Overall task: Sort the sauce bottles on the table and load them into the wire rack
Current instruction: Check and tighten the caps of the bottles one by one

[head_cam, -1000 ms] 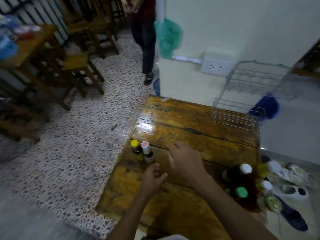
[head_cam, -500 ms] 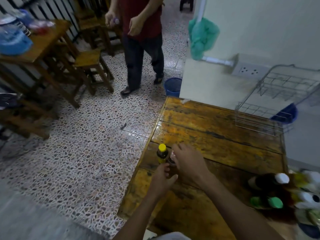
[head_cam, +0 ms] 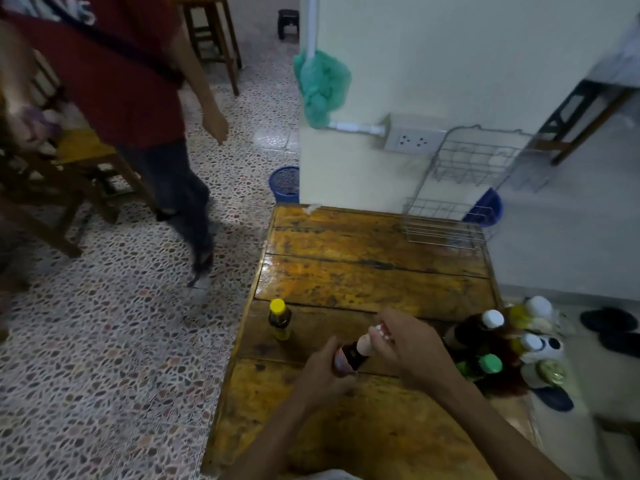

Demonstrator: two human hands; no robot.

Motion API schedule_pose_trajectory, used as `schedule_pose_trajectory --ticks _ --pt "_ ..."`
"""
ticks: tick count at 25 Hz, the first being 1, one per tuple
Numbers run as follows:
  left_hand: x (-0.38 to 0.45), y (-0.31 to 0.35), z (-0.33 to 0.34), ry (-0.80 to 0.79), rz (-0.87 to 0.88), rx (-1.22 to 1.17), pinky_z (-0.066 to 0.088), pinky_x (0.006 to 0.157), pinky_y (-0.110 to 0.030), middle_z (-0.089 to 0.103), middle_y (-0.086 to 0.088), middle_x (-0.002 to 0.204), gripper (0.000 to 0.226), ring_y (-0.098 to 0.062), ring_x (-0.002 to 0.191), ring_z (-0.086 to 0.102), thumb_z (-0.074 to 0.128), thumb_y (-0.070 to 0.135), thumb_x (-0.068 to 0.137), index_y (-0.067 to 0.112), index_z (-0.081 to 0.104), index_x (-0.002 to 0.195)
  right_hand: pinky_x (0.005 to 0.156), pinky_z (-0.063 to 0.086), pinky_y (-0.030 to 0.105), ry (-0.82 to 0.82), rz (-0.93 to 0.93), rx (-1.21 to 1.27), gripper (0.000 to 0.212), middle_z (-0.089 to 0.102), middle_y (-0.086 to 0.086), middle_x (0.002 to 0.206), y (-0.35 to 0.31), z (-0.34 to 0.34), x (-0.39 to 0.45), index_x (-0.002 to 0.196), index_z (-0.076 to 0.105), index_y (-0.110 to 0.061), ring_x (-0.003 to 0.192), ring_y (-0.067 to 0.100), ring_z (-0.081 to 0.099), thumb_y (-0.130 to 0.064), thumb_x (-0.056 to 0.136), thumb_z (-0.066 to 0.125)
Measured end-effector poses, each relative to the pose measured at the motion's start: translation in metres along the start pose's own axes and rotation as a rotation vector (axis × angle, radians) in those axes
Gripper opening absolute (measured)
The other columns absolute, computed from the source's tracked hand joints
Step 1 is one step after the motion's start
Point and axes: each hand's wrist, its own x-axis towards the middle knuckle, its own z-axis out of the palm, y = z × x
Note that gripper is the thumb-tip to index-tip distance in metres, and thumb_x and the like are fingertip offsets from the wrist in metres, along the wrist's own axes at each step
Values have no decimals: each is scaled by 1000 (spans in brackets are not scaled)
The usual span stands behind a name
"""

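Mid-frame, the left hand [head_cam: 323, 370] grips a dark bottle [head_cam: 349, 355] over the bench [head_cam: 363, 282]; the right hand [head_cam: 405, 344] pinches its cap. One yellow-capped bottle [head_cam: 279, 318] stands left; several cluster [head_cam: 498, 344] right. Wire rack [head_cam: 450, 209] upper right; a person [head_cam: 138, 109] passes upper left.

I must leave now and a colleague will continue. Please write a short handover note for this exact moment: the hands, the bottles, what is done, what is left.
Left hand grips the body of a dark bottle, tilted above the table.
Right hand is at its pale cap.
Yellow-capped bottle stands alone near the table's left edge.
Other bottles are clustered at the right edge.
Wire rack at the far right corner holds no bottles.
Done: nothing loaded. Left: sort and load all bottles.
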Motion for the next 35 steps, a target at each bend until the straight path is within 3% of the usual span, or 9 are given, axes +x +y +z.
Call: schedule_pose_trajectory --ticks 4,7,10,15,22,24,27,30,35 --pt "-5 15 13 -51 -23 142 46 52 -25 67 8 90 39 -8 72 66 75 52 79 31 50 101 41 32 32 87 20 -162 24 43 -6 55 46 8 -6 83 42 -23 43 18 45 -18 93 63" --pt "-9 17 19 -24 -17 370 55 62 -38 69 9 95 44 -11 78 67 67 62 78 31 54 107 40 39 31 -40 -10 -242 21 51 0 68 70 25 -18 96 49 -15 45 22 45 -14 86 68" --pt "-19 16 21 -3 -8 477 53 68 -32 67 13 104 46 -9 86 65 67 62 80 34 52 114 30 36 31 -88 -51 -341 34 52 8 74 84 47 -30 102 49 -5 39 24 42 -5 78 73" --pt "-23 10 26 59 18 624 50 70 -33 65 13 107 44 -11 92 63 65 64 79 37 47 109 33 34 28 -93 -29 -466 38 61 12 69 87 63 -40 90 65 -1 41 26 54 -5 58 86" --pt "-23 4 30 101 85 843 45 70 -31 66 11 112 49 -14 97 61 62 58 80 35 52 123 36 16 23 -125 94 -377 47 50 4 48 86 73 -49 61 55 -13 31 19 43 -5 36 95" --pt "-22 4 30 117 101 849 38 67 -27 65 11 110 48 -13 95 60 64 56 81 34 54 121 33 25 24 -151 174 -297 44 56 8 53 88 75 -53 73 65 -6 34 22 49 -9 42 96" --pt "-14 8 22 87 121 762 36 67 -25 64 11 114 48 -11 98 58 69 52 82 32 52 122 39 47 35 -107 152 -232 28 65 4 74 79 64 -62 109 66 -12 52 19 59 -32 89 68" --pt "-10 9 16 40 136 635 38 69 -24 63 9 115 50 -11 98 57 73 48 81 28 52 123 41 40 28 106 61 -159 33 50 -11 70 76 41 -63 81 53 -27 58 6 45 -52 99 43" --pt "-12 8 19 83 231 656 36 66 -23 65 8 112 45 -9 95 57 72 47 81 28 56 119 41 29 30 142 -29 -199 39 45 -10 62 77 32 -59 68 49 -25 56 9 38 -41 100 36"
